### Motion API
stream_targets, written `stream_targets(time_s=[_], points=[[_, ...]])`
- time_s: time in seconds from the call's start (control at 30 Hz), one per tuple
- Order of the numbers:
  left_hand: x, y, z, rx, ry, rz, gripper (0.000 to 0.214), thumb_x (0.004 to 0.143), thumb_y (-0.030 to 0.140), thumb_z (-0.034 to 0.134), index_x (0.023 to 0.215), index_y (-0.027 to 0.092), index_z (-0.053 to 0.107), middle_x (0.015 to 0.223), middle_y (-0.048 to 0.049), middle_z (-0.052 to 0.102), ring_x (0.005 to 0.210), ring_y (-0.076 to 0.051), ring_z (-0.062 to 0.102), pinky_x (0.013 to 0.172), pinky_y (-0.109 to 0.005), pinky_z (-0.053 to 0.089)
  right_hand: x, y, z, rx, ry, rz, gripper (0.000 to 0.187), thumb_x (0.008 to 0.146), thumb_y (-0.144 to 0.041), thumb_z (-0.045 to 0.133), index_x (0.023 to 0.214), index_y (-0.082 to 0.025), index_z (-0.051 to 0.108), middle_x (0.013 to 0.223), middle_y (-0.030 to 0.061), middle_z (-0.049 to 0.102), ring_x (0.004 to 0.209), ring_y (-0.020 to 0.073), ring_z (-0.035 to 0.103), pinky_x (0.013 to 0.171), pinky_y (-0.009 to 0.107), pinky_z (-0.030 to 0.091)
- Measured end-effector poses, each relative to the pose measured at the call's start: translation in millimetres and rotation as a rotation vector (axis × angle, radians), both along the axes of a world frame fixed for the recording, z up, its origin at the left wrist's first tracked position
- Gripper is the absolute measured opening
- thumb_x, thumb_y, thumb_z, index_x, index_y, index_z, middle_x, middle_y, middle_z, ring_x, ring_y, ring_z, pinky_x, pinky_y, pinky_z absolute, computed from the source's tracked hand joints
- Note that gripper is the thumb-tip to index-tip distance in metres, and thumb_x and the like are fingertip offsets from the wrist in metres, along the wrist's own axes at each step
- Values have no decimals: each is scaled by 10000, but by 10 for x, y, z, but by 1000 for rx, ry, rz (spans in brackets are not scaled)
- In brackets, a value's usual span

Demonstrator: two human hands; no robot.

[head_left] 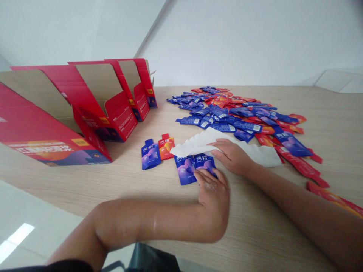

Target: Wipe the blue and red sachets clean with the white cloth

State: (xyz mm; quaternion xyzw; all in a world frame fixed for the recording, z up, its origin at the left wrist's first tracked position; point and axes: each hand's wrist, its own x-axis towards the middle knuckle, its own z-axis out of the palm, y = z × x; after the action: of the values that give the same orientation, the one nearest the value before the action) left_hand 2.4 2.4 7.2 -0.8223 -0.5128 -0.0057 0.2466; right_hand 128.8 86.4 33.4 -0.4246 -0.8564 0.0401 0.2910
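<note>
White wipe [224, 145] lies under the right hand [231, 156], its grip spread apart and flat, while the left hand [212, 196] presses on two blue gel pouches [184, 170], clamped or not unclear, on the wooden worktop [85, 185], near red display cartons [119, 117].

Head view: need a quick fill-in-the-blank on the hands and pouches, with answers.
The left hand touches two pouches that are ____. The cloth under the right hand is ____. The red cartons stand to the ____ of the pouch pile.

Missing words: blue; white; left.
</note>
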Motion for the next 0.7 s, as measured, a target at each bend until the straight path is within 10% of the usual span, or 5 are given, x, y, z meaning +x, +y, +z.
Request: stream_targets(time_s=[0.7], points=[[-4, 12, -29, 23, 26, 7, 365, 823, 193, 477, 1146, 34, 540, 1010, -298, 636, 955, -350, 611, 834, -542, 452, -32, -30, -11, 34, -34, 47, 332, 921, -319, 370, 1028, -148, 634, 1047, 95, 672, 980, 209, 595, 967, 395, 365]])
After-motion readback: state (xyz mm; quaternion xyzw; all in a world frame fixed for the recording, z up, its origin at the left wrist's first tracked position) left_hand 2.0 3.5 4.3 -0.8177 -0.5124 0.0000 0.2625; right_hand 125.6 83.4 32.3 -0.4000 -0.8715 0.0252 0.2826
